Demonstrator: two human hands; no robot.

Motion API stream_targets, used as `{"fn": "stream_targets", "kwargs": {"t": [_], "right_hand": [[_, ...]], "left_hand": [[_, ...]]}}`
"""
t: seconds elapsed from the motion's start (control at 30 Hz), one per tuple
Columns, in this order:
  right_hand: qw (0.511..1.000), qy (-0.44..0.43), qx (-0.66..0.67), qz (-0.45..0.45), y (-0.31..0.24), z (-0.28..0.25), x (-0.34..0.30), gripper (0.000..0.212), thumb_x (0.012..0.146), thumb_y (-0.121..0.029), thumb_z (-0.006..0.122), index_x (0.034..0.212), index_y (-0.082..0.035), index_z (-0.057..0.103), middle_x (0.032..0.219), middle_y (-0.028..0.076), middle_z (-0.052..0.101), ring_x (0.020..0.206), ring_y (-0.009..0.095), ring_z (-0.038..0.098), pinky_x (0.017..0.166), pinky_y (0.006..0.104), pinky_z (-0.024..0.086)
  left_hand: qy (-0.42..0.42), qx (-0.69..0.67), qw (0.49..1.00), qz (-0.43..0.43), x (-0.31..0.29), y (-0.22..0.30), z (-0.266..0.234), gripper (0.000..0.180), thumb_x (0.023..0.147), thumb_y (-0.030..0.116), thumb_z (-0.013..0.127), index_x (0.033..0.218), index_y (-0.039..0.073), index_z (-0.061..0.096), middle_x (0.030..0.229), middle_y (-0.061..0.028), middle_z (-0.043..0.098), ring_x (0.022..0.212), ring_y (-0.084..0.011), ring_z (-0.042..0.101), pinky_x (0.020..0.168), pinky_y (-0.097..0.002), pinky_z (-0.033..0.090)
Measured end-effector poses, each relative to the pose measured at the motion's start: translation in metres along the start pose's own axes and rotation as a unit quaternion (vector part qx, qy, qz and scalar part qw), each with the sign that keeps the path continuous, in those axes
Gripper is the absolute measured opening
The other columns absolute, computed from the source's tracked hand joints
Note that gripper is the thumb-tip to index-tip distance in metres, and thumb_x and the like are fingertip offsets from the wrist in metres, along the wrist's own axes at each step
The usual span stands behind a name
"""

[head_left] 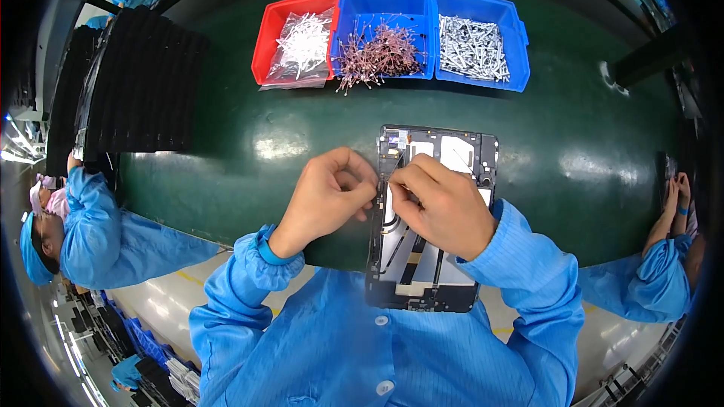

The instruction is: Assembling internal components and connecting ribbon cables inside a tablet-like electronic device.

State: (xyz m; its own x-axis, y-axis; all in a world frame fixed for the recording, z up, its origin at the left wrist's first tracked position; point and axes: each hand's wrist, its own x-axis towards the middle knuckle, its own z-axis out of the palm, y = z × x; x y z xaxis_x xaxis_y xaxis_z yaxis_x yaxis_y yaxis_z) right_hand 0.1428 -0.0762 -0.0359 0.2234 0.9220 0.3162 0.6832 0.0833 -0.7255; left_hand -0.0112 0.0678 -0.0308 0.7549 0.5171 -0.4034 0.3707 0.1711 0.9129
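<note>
An opened tablet [445, 275] lies in front of me, its long side pointing away, with dark boards, pale silvery panels and black strips showing. My left hand [326, 194] is at its left edge, thumb and fingers pinched together. Over the tablet's upper middle, my right hand [446, 207] is closed, with thumb and forefinger pressed together near that same left edge. Whatever either hand pinches is too small or hidden to make out. The fingertips of the two hands are close but apart.
Beyond the tablet stand a red bin [262, 49] with white sticks in a clear bag, a blue bin [386, 1] of tangled reddish wires, and another blue bin [519, 60] of grey-white pieces. Stacked black trays [147, 83] rise at left on the green table [302, 117]. Co-workers sit either side.
</note>
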Motion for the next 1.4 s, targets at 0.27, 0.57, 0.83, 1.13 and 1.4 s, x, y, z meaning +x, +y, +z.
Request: {"fn": "stream_targets", "kwargs": {"t": [0.27,0.57,0.83,1.13,1.4], "right_hand": [[0.998,0.004,0.011,0.063,-0.003,0.001,-0.001,0.011,0.082,0.002,0.071,0.088,0.001,0.063,0.082,0.011,0.06,0.068,0.021,0.069,0.061,0.0312,0.057],[0.999,-0.031,-0.014,0.02,0.005,-0.023,0.027,0.008,0.081,-0.002,0.073,0.085,0.001,0.067,0.073,0.009,0.063,0.063,0.014,0.065,0.056,0.0292,0.052],[0.939,0.041,-0.319,0.123,0.071,-0.096,0.097,0.009,0.083,-0.009,0.071,0.087,-0.002,0.074,0.093,0.017,0.072,0.088,0.035,0.07,0.077,0.0444,0.056],[0.941,-0.024,-0.303,0.149,0.088,-0.09,0.107,0.014,0.079,-0.009,0.066,0.083,0.004,0.071,0.09,0.024,0.07,0.089,0.042,0.069,0.079,0.0517,0.056],[0.986,0.133,-0.101,0.021,0.024,-0.084,0.076,0.009,0.08,-0.001,0.07,0.084,0.002,0.062,0.077,0.015,0.066,0.063,0.025,0.065,0.058,0.0349,0.051]], "left_hand": [[-0.04,-0.002,0.999,-0.022,0.002,0.005,-0.009,0.013,0.089,0.003,0.07,0.096,-0.003,0.061,0.082,-0.0081,0.069,0.065,-0.0123,0.069,0.052,-0.0263,0.056],[-0.082,0.057,0.995,-0.028,0.014,0.019,-0.005,0.014,0.091,0.002,0.07,0.097,-0.001,0.057,0.086,-0.0056,0.063,0.063,-0.0108,0.066,0.047,-0.0248,0.055],[-0.083,0.001,0.997,-0.006,0.009,0.007,-0.013,0.018,0.092,0.012,0.072,0.099,0.0,0.06,0.084,-0.0049,0.065,0.06,-0.0102,0.064,0.044,-0.0235,0.046],[-0.039,-0.081,0.996,0.02,0.001,-0.001,-0.015,0.019,0.097,0.014,0.07,0.102,0.0,0.059,0.082,-0.0028,0.063,0.059,-0.0061,0.058,0.044,-0.0209,0.042],[0.038,-0.095,0.992,0.069,-0.012,0.024,0.005,0.022,0.097,0.019,0.071,0.107,0.001,0.064,0.076,0.0005,0.063,0.06,-0.003,0.056,0.044,-0.019,0.04]]}}
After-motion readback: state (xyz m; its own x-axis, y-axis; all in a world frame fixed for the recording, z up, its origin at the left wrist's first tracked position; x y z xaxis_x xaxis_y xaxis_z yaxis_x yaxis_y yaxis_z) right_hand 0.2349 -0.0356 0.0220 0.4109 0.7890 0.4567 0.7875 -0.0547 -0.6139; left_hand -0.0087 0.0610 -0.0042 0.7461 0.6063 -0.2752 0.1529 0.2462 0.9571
